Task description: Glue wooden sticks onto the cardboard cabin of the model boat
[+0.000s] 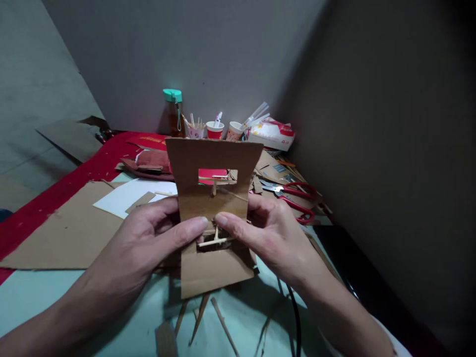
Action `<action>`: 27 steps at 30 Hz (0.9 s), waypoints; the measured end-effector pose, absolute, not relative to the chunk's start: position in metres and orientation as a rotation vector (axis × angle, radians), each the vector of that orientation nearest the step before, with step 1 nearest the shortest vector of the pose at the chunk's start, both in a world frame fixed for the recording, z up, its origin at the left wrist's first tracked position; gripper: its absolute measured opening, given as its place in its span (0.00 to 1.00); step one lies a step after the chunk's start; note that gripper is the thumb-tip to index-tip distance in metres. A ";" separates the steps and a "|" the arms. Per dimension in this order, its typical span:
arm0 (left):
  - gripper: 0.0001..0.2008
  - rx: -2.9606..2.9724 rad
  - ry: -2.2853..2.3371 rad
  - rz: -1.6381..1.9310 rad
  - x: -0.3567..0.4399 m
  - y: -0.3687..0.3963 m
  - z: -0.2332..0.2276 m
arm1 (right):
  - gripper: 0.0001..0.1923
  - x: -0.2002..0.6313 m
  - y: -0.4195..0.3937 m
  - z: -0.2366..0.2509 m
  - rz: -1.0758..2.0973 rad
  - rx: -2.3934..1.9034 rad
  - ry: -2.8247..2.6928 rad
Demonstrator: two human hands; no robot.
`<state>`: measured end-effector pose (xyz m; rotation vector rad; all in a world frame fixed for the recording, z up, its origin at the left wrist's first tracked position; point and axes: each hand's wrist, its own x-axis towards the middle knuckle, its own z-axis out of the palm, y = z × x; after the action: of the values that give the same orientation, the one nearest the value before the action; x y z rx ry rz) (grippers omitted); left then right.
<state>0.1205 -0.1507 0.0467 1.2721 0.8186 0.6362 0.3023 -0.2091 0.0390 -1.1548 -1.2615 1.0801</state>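
A brown cardboard panel [213, 153] stands upright between my two hands, held above the table. Two rectangular windows are cut through it, one high and one low. Thin wooden sticks [216, 242] cross the windows, and a short stick sits between them. My left hand [159, 238] grips the panel's left edge, thumb flat on the near face. On the other side my right hand [260, 225] grips the right edge, its thumb pressing close to the middle above the lower window. The fingers behind the panel are mostly hidden.
Red-handled scissors [297, 191] lie right, beside cardboard scraps. A teal-lidded bottle [173, 111] and paper cups [214, 130] with sticks, pens and straws stand at the back. A large cardboard sheet [67, 228] and white paper [119, 196] lie left. Cardboard strips [225, 325] and a black cable [295, 317] lie in front.
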 end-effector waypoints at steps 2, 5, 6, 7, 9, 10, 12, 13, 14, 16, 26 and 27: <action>0.14 1.317 0.824 0.643 0.121 -0.151 0.047 | 0.05 0.300 -0.210 0.039 1.063 -1.169 -1.283; 0.12 1.364 0.850 0.690 0.122 -0.153 0.047 | 0.05 0.297 -0.210 0.039 1.048 -1.171 -1.306; 0.12 1.372 0.865 0.713 0.123 -0.154 0.047 | 0.05 0.296 -0.211 0.038 1.039 -1.166 -1.312; 0.11 1.377 0.878 0.729 0.123 -0.154 0.047 | 0.05 0.295 -0.210 0.038 1.029 -1.153 -1.315; 0.11 1.405 0.875 0.736 0.123 -0.155 0.047 | 0.06 0.294 -0.210 0.036 1.003 -1.118 -1.319; 0.12 1.428 0.870 0.732 0.123 -0.155 0.047 | 0.08 0.293 -0.210 0.036 0.993 -1.102 -1.317; 0.13 1.469 0.866 0.725 0.122 -0.155 0.047 | 0.11 0.293 -0.210 0.034 0.978 -1.084 -1.308; 0.13 1.483 0.868 0.724 0.122 -0.155 0.047 | 0.12 0.292 -0.210 0.034 0.972 -1.073 -1.307; 0.14 1.493 0.874 0.728 0.122 -0.155 0.046 | 0.13 0.292 -0.209 0.034 0.973 -1.062 -1.310; 0.14 1.488 0.870 0.737 0.123 -0.154 0.045 | 0.13 0.291 -0.209 0.034 0.985 -1.051 -1.315; 0.16 1.212 0.790 0.642 0.118 -0.147 0.042 | 0.10 0.298 -0.215 0.038 0.869 -1.215 -1.359; 0.16 1.185 0.773 0.644 0.118 -0.147 0.041 | 0.09 0.299 -0.215 0.039 0.878 -1.217 -1.360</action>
<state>0.1175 -0.1474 0.0408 1.1853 0.7730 0.6440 0.2990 -0.2150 0.0387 -1.2173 -1.3601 0.8776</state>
